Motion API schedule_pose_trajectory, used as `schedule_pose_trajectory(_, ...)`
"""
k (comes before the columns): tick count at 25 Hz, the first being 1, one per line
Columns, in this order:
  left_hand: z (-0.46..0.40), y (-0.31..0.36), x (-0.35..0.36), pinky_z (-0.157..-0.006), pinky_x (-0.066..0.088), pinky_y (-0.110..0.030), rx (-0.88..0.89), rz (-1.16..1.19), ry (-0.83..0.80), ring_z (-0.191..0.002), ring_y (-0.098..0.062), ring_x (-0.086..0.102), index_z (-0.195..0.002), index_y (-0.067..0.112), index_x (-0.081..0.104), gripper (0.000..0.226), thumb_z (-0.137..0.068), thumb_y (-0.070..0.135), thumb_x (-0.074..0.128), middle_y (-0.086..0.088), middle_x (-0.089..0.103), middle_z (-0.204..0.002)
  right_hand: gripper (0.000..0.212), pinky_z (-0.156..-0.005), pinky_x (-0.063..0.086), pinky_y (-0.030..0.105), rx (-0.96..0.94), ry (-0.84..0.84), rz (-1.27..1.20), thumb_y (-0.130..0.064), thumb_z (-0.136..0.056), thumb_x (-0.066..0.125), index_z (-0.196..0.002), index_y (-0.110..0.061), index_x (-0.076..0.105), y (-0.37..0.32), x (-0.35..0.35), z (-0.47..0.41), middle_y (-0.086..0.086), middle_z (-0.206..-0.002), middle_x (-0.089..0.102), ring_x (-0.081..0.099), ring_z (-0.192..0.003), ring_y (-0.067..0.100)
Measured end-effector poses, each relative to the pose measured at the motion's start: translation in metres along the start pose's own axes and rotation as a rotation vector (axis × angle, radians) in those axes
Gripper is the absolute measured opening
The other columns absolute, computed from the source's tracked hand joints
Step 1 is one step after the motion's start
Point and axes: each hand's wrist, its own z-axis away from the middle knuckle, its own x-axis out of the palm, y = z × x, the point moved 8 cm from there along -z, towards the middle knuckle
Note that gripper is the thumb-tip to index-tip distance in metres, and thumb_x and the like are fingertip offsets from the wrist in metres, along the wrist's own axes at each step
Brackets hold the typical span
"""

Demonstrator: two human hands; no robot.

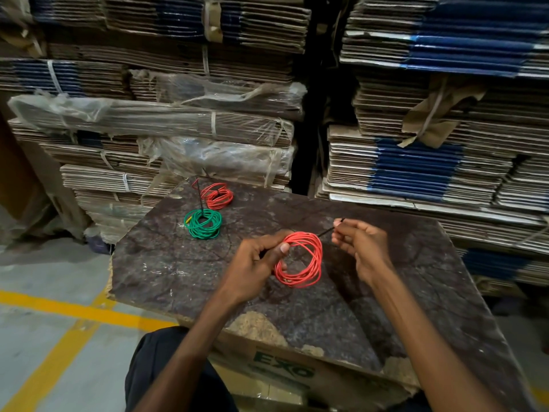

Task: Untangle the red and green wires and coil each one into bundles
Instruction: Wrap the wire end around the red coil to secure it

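Note:
A coil of red wire (306, 263) hangs above the dark board (184, 263), held upright between my hands. My left hand (255, 263) grips the coil's left side, thumb pressed on the strands. My right hand (361, 248) pinches a thin black tie (328, 231) that runs from the coil's top up to the right. A coiled green wire bundle (203, 223) lies flat on the board's far left part, with a black tie sticking up from it. Behind it lies a second red wire bundle (217, 196), tied too.
The board rests on a cardboard box (282, 373) printed with green letters. Stacks of flattened cardboard (184, 120) rise close behind and to the right. Yellow lines (68, 310) mark the grey floor at left. My dark-clothed knee (157, 367) is below.

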Motion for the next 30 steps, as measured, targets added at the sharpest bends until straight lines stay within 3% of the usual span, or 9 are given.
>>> schedule_pose_trajectory(5,0.001,0.001,0.006,-0.065,0.046,-0.014,-0.009,0.062,-0.03,-0.07,0.003,0.057,-0.117,0.022,0.065,0.027,-0.095,0.01,0.056,0.021,0.071,-0.087,0.01,-0.047,0.053,0.018,0.168,-0.064,-0.026,0.006,-0.08,0.067,-0.083,-0.003,0.068,0.014,0.015,0.019,0.004,-0.059,0.069,0.062,-0.047,0.007)
schedule_pose_trajectory(9,0.004,-0.005,0.012,-0.06,0.047,-0.017,-0.09,0.167,-0.044,-0.068,-0.013,0.053,-0.113,0.02,0.067,0.026,-0.094,0.007,0.054,0.015,0.071,-0.082,0.014,-0.049,0.049,0.017,0.133,-0.133,0.073,0.006,-0.077,0.068,-0.086,-0.004,0.069,0.006,0.027,0.039,0.0,-0.064,0.071,0.062,-0.051,0.006)
schedule_pose_trajectory(11,0.006,-0.009,0.015,-0.059,0.046,-0.016,-0.129,0.208,-0.057,-0.066,-0.013,0.053,-0.113,0.02,0.068,0.026,-0.094,0.007,0.054,0.01,0.071,-0.082,0.017,-0.054,0.048,0.02,0.123,-0.156,0.107,0.005,-0.075,0.07,-0.082,-0.01,0.066,0.003,0.031,0.047,0.001,-0.068,0.071,0.06,-0.053,0.006)
schedule_pose_trajectory(16,0.012,-0.026,0.022,-0.064,0.053,-0.021,-0.295,0.347,-0.073,-0.076,-0.017,0.061,-0.118,0.012,0.069,0.027,-0.095,0.01,0.055,-0.011,0.073,-0.103,0.02,-0.052,0.042,0.022,0.111,-0.208,0.178,0.003,-0.073,0.071,-0.077,-0.015,0.062,-0.003,0.035,0.059,0.001,-0.066,0.069,0.058,-0.049,0.007)
schedule_pose_trajectory(22,0.018,-0.038,0.03,-0.066,0.048,-0.017,-0.447,0.364,-0.078,-0.077,-0.004,0.066,-0.115,0.013,0.071,0.026,-0.096,0.01,0.054,-0.003,0.073,-0.097,0.017,-0.05,0.041,0.02,0.129,-0.269,0.322,0.0,-0.075,0.072,-0.075,-0.016,0.065,0.001,0.035,0.063,-0.004,-0.06,0.065,0.054,-0.05,0.007)
schedule_pose_trajectory(26,0.017,-0.04,0.031,-0.067,0.051,-0.016,-0.437,0.361,-0.048,-0.085,-0.01,0.067,-0.111,0.013,0.072,0.025,-0.097,0.008,0.053,-0.006,0.075,-0.101,0.01,-0.049,0.045,0.017,0.132,-0.299,0.327,-0.001,-0.078,0.067,-0.079,-0.01,0.069,0.0,0.033,0.062,0.004,-0.07,0.068,0.058,-0.056,0.009)
schedule_pose_trajectory(28,0.016,-0.042,0.03,-0.069,0.054,-0.019,-0.436,0.377,-0.036,-0.082,-0.015,0.067,-0.111,0.01,0.072,0.024,-0.096,0.007,0.053,-0.01,0.075,-0.1,0.009,-0.05,0.045,0.018,0.128,-0.308,0.327,-0.001,-0.078,0.067,-0.081,-0.008,0.07,0.0,0.032,0.062,0.004,-0.072,0.069,0.059,-0.057,0.009)
schedule_pose_trajectory(30,0.017,-0.039,0.031,-0.066,0.054,-0.018,-0.419,0.382,-0.026,-0.075,-0.009,0.068,-0.114,0.005,0.069,0.024,-0.095,0.003,0.055,-0.005,0.076,-0.092,0.008,-0.052,0.043,0.019,0.111,-0.326,0.345,-0.002,-0.079,0.068,-0.084,-0.007,0.071,0.0,0.032,0.063,0.004,-0.073,0.07,0.058,-0.059,0.01)
